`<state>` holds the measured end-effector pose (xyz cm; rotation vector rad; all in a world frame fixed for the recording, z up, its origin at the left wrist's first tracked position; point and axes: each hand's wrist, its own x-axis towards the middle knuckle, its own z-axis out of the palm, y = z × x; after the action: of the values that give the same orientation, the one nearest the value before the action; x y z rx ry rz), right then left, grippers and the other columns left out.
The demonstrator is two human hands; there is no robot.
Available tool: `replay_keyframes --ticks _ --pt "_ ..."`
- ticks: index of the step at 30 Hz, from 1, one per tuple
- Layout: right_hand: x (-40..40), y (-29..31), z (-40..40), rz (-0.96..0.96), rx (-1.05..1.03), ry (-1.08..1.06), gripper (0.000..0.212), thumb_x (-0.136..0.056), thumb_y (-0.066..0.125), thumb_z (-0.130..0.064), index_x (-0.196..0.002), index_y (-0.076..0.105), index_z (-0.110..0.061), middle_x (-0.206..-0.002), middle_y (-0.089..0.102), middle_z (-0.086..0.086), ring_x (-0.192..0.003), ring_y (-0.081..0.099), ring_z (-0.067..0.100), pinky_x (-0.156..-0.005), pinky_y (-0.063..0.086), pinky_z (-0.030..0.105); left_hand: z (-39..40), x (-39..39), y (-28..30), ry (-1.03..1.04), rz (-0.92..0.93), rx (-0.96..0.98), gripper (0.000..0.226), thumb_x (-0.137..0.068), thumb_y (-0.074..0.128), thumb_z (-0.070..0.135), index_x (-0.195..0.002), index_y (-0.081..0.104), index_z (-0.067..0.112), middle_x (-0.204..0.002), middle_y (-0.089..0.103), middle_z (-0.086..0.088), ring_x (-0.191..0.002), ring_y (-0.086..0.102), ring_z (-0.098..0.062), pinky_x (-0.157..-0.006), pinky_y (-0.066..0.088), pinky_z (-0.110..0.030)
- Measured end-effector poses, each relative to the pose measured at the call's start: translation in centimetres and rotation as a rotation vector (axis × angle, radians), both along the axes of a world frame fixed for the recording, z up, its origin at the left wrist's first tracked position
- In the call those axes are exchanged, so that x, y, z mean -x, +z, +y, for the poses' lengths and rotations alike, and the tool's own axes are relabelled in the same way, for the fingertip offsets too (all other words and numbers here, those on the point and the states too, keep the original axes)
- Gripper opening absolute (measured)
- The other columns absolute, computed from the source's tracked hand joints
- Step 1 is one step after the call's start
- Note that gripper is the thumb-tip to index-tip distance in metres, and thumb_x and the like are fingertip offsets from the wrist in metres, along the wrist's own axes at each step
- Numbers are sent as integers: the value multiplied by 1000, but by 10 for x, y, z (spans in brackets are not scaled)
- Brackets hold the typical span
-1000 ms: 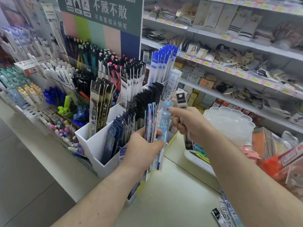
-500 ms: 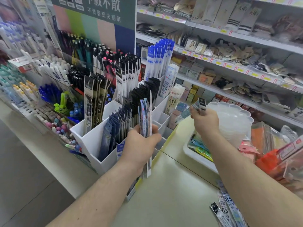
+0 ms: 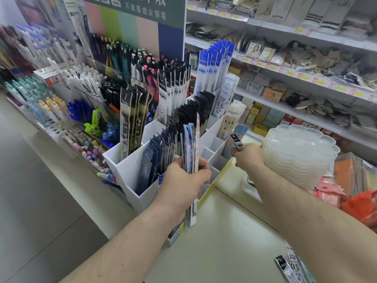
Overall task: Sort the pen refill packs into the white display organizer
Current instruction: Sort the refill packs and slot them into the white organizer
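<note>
On the green sign [image 3: 140,9] above the pens, white Chinese characters read 不洇墨细尖钢笔. A cream refill pack [image 3: 229,123] standing in the white display organizer [image 3: 130,172] shows "0.55", and the pale pack [image 3: 221,99] behind it shows "0.5". On the shelf at the back, one sock card [image 3: 263,12] carries the word "DANCE". Loose packs [image 3: 293,266] lie on the counter [image 3: 214,252] at the bottom right, one printed "05".

Compared with half a second ago, the right hand [image 3: 248,158] is lower and closer to the right edge of the organizer, and the pack it carries now points up and left instead of lying more flat. The left hand sits almost in the same place.

The left hand [image 3: 183,184] has its fingers curled tight around a bundle of blue refill packs [image 3: 190,152], held upright just in front of the organizer's front compartments. The right hand pinches one black-topped pack [image 3: 236,141] between thumb and fingers, just beside the organizer's small right compartments and next to a stack of clear plastic trays [image 3: 299,156].
</note>
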<state>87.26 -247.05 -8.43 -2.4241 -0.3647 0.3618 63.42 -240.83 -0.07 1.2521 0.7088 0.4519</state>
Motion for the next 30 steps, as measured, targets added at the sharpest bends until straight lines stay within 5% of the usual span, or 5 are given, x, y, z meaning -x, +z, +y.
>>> replay_keyframes --ticks 5,11,16,26,30 --pt "5 7 3 93 39 13 30 -95 58 -30 -87 71 -4 -63 68 11 -55 59 21 -57 46 30 -7 4 1 -47 14 -22 16 -71 70 7 -78 62 18 -61 62 8 -71 56 -20 -56 44 -30" --pt "30 34 -16 394 -362 -103 42 -95 53 -51 -101 61 -10 -87 68 13 -59 52 22 -52 36 27 -5 5 0 -27 12 6 16 -86 65 -3 -86 62 13 -65 64 7 -63 62 -13 -55 43 -31" --pt "47 56 -29 730 -699 -189 33 -95 37 -32 -103 58 -8 -75 64 15 -52 47 22 -50 34 27 -6 5 -2 -30 1 29 16 -88 65 -2 -86 62 13 -62 64 10 -61 62 -11 -53 43 -29" --pt "72 83 -29 590 -882 -186 15 -102 48 -8 -90 57 -6 -77 61 10 -73 58 24 -78 55 44 -1 14 1 3 -26 68 11 -89 68 2 -93 63 11 -68 62 3 -62 62 -10 -50 45 -22" --pt "71 88 -25 335 -776 -177 10 -99 60 -16 -91 66 -17 -84 65 4 -74 54 18 -72 46 31 5 21 3 22 -8 19 10 -90 66 3 -93 64 13 -77 64 -1 -62 63 -8 -54 46 -25"
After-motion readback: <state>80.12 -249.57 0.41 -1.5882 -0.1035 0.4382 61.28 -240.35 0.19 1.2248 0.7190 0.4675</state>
